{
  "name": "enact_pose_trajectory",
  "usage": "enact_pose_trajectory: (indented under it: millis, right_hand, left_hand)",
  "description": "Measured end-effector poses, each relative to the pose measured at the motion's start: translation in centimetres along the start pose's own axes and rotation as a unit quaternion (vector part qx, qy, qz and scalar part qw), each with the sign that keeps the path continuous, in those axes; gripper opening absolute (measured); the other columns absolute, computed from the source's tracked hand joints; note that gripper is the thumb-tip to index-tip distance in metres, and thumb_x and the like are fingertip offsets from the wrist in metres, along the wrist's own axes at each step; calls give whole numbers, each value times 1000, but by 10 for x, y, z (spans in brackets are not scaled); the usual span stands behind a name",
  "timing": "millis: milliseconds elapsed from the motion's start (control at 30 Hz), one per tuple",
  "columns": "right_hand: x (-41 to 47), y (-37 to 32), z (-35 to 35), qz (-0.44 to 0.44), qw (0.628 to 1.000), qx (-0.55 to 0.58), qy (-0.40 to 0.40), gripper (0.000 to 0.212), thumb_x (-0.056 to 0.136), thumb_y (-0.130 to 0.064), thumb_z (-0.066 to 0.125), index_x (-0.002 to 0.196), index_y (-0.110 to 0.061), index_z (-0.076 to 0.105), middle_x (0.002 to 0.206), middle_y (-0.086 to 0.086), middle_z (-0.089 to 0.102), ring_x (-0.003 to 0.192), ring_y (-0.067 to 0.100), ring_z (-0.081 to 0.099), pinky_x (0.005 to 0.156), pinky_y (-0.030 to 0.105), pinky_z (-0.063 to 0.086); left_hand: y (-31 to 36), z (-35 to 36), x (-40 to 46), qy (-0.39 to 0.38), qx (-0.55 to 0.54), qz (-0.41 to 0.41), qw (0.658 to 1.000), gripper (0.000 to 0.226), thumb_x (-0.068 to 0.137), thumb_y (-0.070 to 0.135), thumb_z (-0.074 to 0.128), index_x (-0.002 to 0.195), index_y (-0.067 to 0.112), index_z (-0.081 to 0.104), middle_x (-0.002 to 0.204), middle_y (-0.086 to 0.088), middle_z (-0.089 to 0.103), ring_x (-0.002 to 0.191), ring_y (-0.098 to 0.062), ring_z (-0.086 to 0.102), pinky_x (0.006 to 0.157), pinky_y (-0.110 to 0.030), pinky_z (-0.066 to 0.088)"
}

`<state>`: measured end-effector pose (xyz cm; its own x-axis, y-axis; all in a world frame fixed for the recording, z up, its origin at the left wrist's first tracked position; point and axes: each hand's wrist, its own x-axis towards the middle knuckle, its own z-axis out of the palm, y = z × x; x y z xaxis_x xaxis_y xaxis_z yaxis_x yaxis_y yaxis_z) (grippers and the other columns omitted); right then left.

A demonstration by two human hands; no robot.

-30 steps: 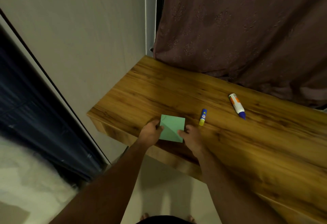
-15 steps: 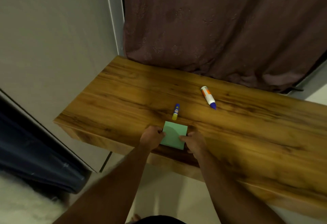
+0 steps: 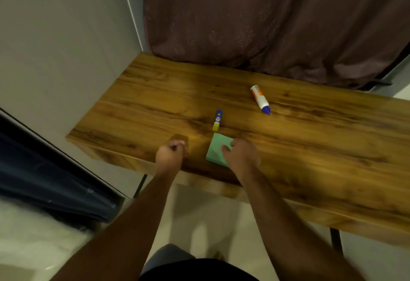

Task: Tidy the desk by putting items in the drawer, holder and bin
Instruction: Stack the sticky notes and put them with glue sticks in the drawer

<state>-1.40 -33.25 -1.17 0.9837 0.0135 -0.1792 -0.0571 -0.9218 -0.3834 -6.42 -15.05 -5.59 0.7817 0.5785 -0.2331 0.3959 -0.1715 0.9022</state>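
Note:
A green pad of sticky notes (image 3: pixel 216 151) lies near the front edge of the wooden desk (image 3: pixel 310 136). My right hand (image 3: pixel 240 155) grips its right side, thumb on top. My left hand (image 3: pixel 170 154) is to the left of the pad, apart from it, fingers curled into a fist with nothing seen in it. A small blue and yellow glue stick (image 3: pixel 217 120) lies just beyond the pad. A white glue bottle with an orange label and blue tip (image 3: pixel 260 99) lies farther back to the right.
A dark brown curtain (image 3: pixel 266 19) hangs behind the desk. A pale wall (image 3: pixel 62 36) stands at the left. Dark blue fabric (image 3: pixel 44 181) lies at the lower left. A black desk leg (image 3: pixel 336 242) shows at the lower right.
My left hand has let go of the green pad and moved left, closing into a fist. My right hand still holds the pad. The view has shifted right along the desk.

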Motion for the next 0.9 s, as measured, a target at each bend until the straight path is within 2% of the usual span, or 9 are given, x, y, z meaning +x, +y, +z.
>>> enact_pose_trajectory:
  millis: [100, 167, 267, 333, 400, 500, 600, 767, 900]
  right_hand:
    - [-18, -27, 15, -95, 988, 112, -52, 32, 90, -48, 59, 100, -19, 69, 93, -1, 68, 87, 16, 63, 73, 30, 50]
    - [-35, -45, 40, -108, 963, 184, -164, 25, 91, -43, 61, 83, -20, 68, 76, -2, 67, 73, 15, 64, 68, 30, 50]
    - [-65, -59, 91, 24, 885, 300, -355, 16, 95, -28, 57, 86, -17, 65, 74, 1, 68, 62, 14, 66, 61, 29, 53]
    - [-78, -60, 126, 151, 826, 390, -378, 13, 95, -20, 53, 93, -12, 63, 76, 6, 66, 64, 19, 66, 61, 30, 51]
    - [-86, -57, 153, 273, 763, 481, -334, 17, 98, -21, 48, 97, -9, 60, 78, 9, 65, 68, 22, 64, 64, 32, 49]
    - [-86, -49, 182, 394, 653, 606, -224, 32, 102, -32, 42, 107, -3, 55, 86, 15, 63, 78, 29, 63, 70, 36, 49]
    - [-81, -43, 198, 438, 569, 685, -122, 56, 101, -50, 36, 121, 0, 50, 101, 22, 62, 91, 37, 63, 76, 45, 51]
    - [-66, -39, 219, 466, 448, 762, -19, 87, 89, -73, 33, 140, -2, 37, 135, 29, 48, 116, 46, 56, 94, 54, 48]
    - [-54, -39, 232, 457, 388, 799, 34, 96, 83, -81, 33, 151, -13, 24, 149, 27, 35, 128, 46, 47, 100, 55, 42]
  left_hand:
    - [-20, -24, -6, 92, -167, -68, 979, 30, 97, 36, 51, 77, 18, 61, 70, -1, 62, 65, -15, 60, 61, -31, 49]
    - [-36, -37, -6, 128, -217, -147, 957, 34, 99, 41, 45, 80, 16, 57, 70, -2, 59, 62, -15, 58, 57, -29, 46]
    - [-62, -53, -4, 100, -271, -264, 920, 39, 101, 44, 39, 83, 13, 53, 72, -6, 58, 61, -18, 57, 58, -29, 45]
    - [-82, -62, 3, 27, -294, -343, 892, 46, 101, 51, 33, 95, 9, 53, 78, -10, 60, 66, -22, 59, 61, -32, 47]
    - [-103, -68, 12, -33, -307, -391, 867, 60, 98, 59, 29, 110, 5, 52, 91, -17, 63, 77, -28, 62, 67, -36, 51]
    - [-128, -71, 29, -59, -329, -426, 840, 81, 93, 69, 24, 131, 1, 46, 125, -24, 58, 110, -37, 60, 90, -45, 51]
    - [-141, -68, 37, -58, -362, -443, 818, 94, 87, 77, 20, 141, 2, 38, 138, -24, 49, 124, -41, 50, 106, -52, 40]
    - [-164, -72, 51, -65, -422, -443, 788, 106, 79, 86, 18, 148, 6, 28, 151, -22, 34, 136, -42, 36, 113, -56, 28]
    - [-172, -75, 69, -80, -450, -425, 781, 108, 78, 87, 17, 151, 8, 23, 155, -21, 27, 140, -40, 30, 114, -55, 24]
